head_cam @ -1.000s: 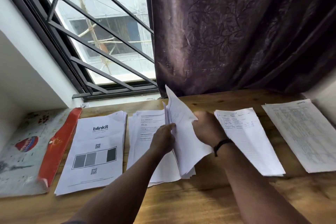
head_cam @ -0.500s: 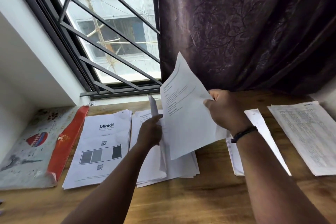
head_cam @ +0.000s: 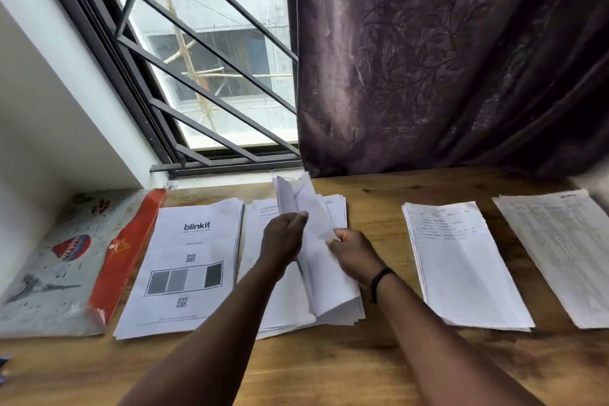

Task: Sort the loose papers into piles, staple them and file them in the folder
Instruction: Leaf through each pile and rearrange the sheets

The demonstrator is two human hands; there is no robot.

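Middle paper pile [head_cam: 333, 303] long axis toward window, left hand [head_cam: 283, 241] pinching lifted sheets [head_cam: 290, 198], right hand [head_cam: 354, 252] gripping one

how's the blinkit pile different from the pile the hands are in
The blinkit pile lies flat and untouched; the middle pile has sheets lifted, held by the left hand and right hand. The blinkit pile's top sheet shows a logo and grey boxes; the middle pile's shows text lines. Both are white sheets on the wooden table.

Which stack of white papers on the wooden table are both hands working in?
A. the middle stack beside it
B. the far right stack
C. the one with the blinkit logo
A: the left hand and right hand lift sheets of the middle stack of white papers, right of the blinkit-logo stack.
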